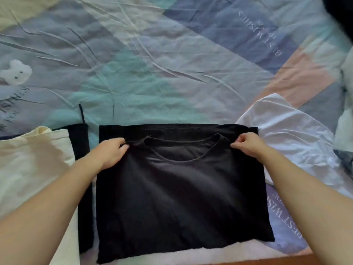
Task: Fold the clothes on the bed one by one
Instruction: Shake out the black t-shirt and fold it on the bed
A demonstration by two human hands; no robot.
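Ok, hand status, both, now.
Left hand: pinching the black T-shirt at its shoulder, beside the collar.
Right hand: pinching the T-shirt's other shoulder.

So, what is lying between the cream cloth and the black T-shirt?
In the head view, a narrow black garment lies between the cream cloth and the black T-shirt.
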